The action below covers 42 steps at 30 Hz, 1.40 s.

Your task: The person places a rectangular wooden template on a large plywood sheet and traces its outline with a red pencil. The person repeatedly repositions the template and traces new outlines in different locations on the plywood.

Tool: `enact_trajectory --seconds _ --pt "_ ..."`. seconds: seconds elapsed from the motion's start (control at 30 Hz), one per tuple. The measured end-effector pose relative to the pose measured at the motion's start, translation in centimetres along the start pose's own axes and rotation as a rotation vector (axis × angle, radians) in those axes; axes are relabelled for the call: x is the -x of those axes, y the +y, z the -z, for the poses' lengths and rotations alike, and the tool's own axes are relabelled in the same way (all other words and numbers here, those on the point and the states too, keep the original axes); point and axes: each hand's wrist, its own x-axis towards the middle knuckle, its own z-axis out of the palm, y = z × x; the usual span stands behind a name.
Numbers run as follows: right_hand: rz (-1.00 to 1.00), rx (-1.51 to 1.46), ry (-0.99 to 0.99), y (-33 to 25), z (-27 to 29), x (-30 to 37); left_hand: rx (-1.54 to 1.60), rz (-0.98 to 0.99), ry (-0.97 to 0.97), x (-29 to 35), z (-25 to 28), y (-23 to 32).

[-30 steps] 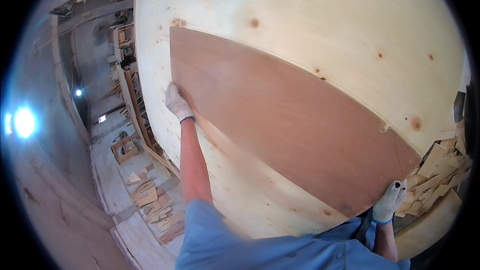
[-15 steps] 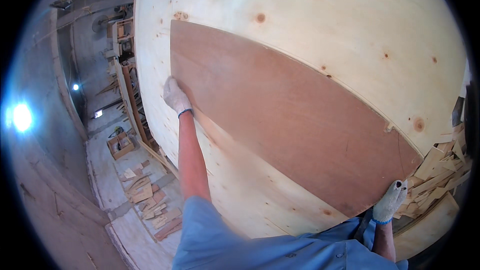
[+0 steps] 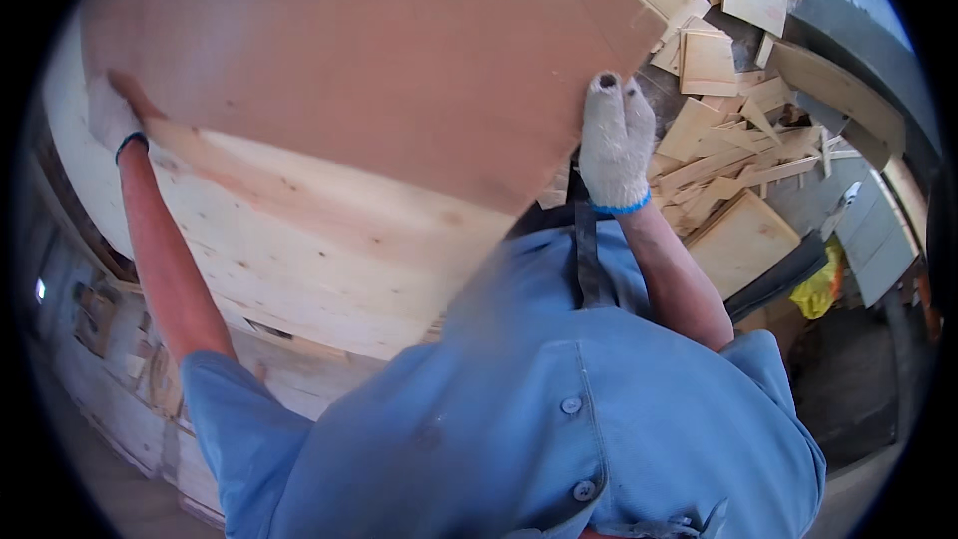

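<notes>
A large reddish-brown wood panel (image 3: 369,60) with one curved long edge lies on a pale, knotty plywood sheet (image 3: 329,240). At its near edge, toward the far left, my left hand (image 3: 112,118) is closed on the panel, in a white knit glove and slightly blurred. My right hand (image 3: 617,145), in the same kind of glove with a dark hole at one fingertip, grips the panel's right end near the corner. Its fingers are pressed together, and some are hidden. Both arms are spread wide, the left one nearly straight.
Beyond my right hand is a heap of wood offcuts (image 3: 738,155), with a thicker pale board (image 3: 743,240) below it. A yellow bag (image 3: 820,282) sits at the right. Loose wood pieces (image 3: 160,379) lie on the floor at the lower left.
My view has swung right and downward, showing more of the offcut heap and my blue shirt. Both hands stay at about the same places on the panel.
</notes>
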Motion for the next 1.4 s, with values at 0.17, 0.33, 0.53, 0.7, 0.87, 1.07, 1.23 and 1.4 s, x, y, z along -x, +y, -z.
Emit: enact_trajectory --seconds 0.17,0.33,0.53,0.7,0.87,1.07,1.23,1.4 --pt "-0.007 -0.139 -0.12 -0.6 -0.6 -1.8 0.25 -0.018 -0.056 15.0 4.5 18.1" --pt "-0.389 -0.369 -0.218 -1.4 0.9 -2.3 0.232 -0.147 -0.133 30.2 8.2 31.9" --pt "-0.098 -0.105 -0.359 2.0 1.7 -2.5 0.352 -0.168 -0.352 40.9 11.3 42.6" --pt "-0.18 -0.091 -0.317 -0.2 2.5 -3.4 0.255 -0.176 -0.418 41.4 11.0 43.4" --pt "-0.509 -0.146 -0.459 -3.2 5.7 -2.7 0.238 -0.202 -0.317 41.4 11.1 43.7" --pt "-0.579 -0.562 -0.497 -8.3 11.0 -4.8 0.385 -0.18 -0.373 39.3 14.7 43.1" --pt "-0.345 -0.488 -0.526 -11.2 8.1 -13.7 0.324 -0.099 -0.176 31.1 15.4 41.1" --pt "-0.275 -0.465 -0.678 -17.5 1.2 -25.0 0.178 0.139 0.189 14.1 10.1 35.3"
